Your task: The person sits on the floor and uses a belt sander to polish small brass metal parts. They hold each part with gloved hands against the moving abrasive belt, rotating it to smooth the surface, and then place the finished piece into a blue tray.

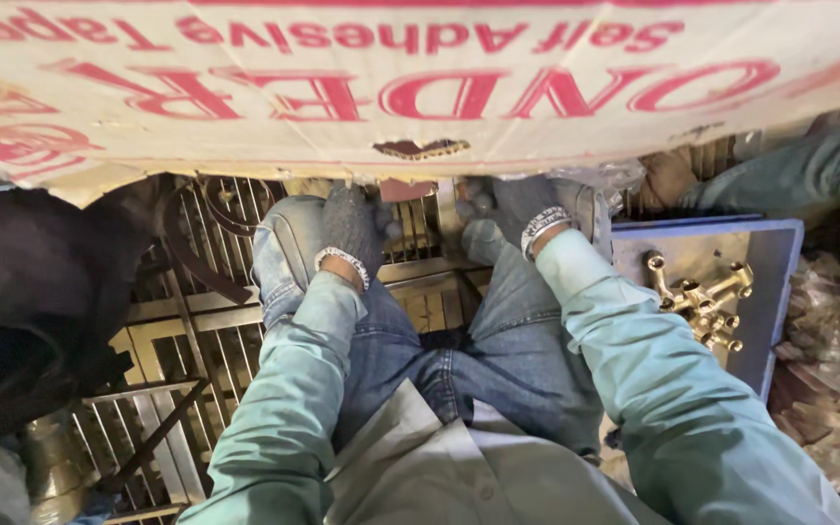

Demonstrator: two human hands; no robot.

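Under the big printed cardboard sheet (420, 87), both grey-gloved hands, left (354, 228) and right (527, 216), reach its lower edge above the brass grille (196, 340); fingers hidden, grip unclear; I'd lift evenly, wrists level

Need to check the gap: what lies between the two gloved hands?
In the head view, between the dark-gloved left hand and right hand lie gold metal grille bars and a small pink piece under the cardboard sheet.

You're sitting over brass grille frames (196, 340) covering the floor; a blue tray (780, 282) is lying at their right edge, carrying brass fittings (707, 297).
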